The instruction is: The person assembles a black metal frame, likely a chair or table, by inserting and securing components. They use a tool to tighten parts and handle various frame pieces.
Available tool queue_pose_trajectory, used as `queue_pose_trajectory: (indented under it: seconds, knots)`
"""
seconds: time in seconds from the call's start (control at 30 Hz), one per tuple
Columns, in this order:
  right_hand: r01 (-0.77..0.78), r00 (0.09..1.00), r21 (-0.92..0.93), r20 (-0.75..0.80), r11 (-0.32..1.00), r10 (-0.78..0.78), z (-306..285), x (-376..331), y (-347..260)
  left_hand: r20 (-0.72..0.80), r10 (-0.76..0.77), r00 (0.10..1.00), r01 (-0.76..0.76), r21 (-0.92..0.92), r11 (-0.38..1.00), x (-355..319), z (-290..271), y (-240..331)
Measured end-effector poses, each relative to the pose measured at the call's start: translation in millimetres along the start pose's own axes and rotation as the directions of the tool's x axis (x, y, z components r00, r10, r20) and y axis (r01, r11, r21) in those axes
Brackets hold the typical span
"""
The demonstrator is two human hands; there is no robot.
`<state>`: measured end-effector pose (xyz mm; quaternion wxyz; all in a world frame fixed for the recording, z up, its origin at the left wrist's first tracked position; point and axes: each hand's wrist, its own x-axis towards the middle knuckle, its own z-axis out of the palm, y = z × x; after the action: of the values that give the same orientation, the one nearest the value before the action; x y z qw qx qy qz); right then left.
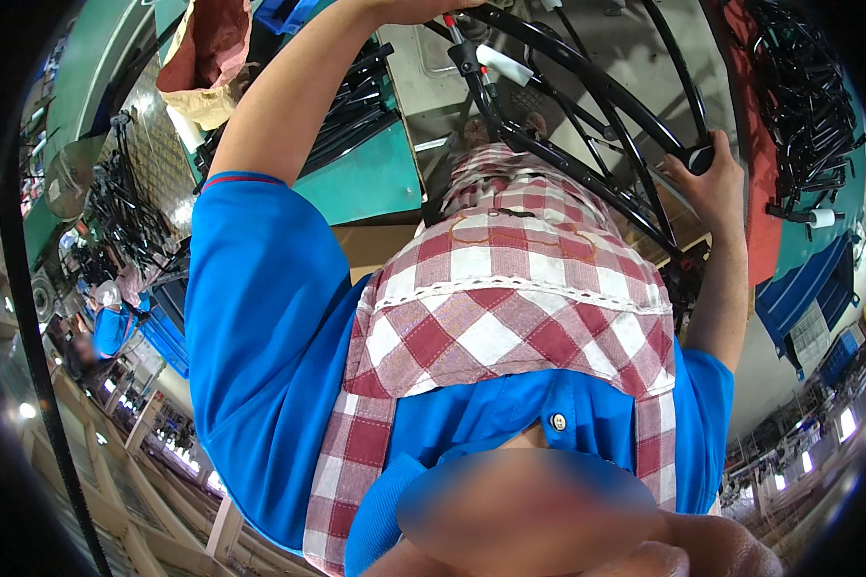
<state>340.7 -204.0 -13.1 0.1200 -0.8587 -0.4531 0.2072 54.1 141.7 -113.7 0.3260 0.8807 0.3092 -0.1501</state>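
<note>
A black tubular bicycle frame (635,108) stands in front of my body, its tubes slanting from the top middle down to the right. My right hand (717,185) is closed round the frame's dark end at the right, thumb toward the tubes. At the top edge, my left hand (419,8) reaches the frame's upper end beside a red-tipped part; its fingers are mostly cut off by the picture's rim, so their grip is hidden. White sleeves (505,65) wrap parts of the tubing.
To the left, black metal parts (351,115) lie on a green-topped bench (370,178), near an open brown paper bag (207,72). Many black parts (803,106) are heaped on a red-edged table (762,183) at the right. Blue crates (808,298) stand below it. A person (113,327) is far left.
</note>
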Motion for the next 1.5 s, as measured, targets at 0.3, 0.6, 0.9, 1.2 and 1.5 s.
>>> queue_pose_trajectory:
  seconds: [0.3, 0.6, 0.9, 1.2, 1.5]
  knots:
    - [-0.038, 0.999, 0.017, 0.024, 0.999, 0.038, 4.9, 0.8, -3.7, -0.061, 0.170, 0.983, -0.140, 0.336, 0.931, -15.6, 4.6, -2.7]
    - [-0.066, 0.998, -0.055, -0.014, 0.996, 0.066, -9.9, -12.3, 2.9, -0.011, 0.041, 0.999, -0.038, 0.186, 0.982, 7.5, 2.2, 29.1]
    - [-0.031, 0.998, -0.039, -0.060, 0.999, 0.028, 12.4, -12.0, 4.8, -0.153, -0.042, 0.987, 0.059, 0.108, 0.992, -34.6, -15.0, 53.7]
    - [-0.016, 0.998, -0.055, -0.064, 0.998, 0.013, 11.1, -11.4, 2.6, -0.124, -0.001, 0.992, 0.016, 0.125, 0.992, -13.2, -4.1, 31.9]
    - [-0.058, 0.996, -0.057, -0.071, 0.997, 0.054, -5.1, -23.5, -3.9, -0.222, 0.061, 0.973, -0.006, 0.237, 0.972, -9.2, 4.5, 29.2]
